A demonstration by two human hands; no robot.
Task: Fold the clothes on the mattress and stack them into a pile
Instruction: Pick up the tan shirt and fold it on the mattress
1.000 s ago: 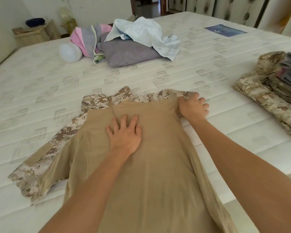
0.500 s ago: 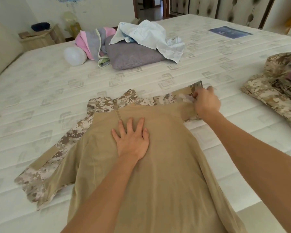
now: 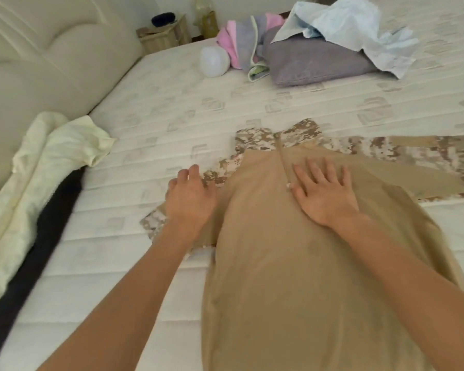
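A tan shirt (image 3: 292, 263) with camouflage sleeves lies face up on the white mattress (image 3: 172, 108), collar pointing away from me. My right hand (image 3: 323, 194) presses flat on its chest beside the zipper, fingers spread. My left hand (image 3: 190, 196) is on the left camouflage sleeve (image 3: 225, 167), its fingers curled over the sleeve's far edge. The right sleeve (image 3: 402, 153) lies stretched out to the right.
At the back lie a grey cushion (image 3: 319, 65), a crumpled light blue shirt (image 3: 346, 25), a pink and grey garment (image 3: 239, 41) and a white round object (image 3: 214, 61). A pale yellow cloth (image 3: 51, 156) and a dark cloth (image 3: 38, 223) lie along the padded headboard (image 3: 38, 62) at left.
My right hand pulled the right sleeve out flat, then moved to the chest. My left hand left the chest and went to the left sleeve. The view swung left.
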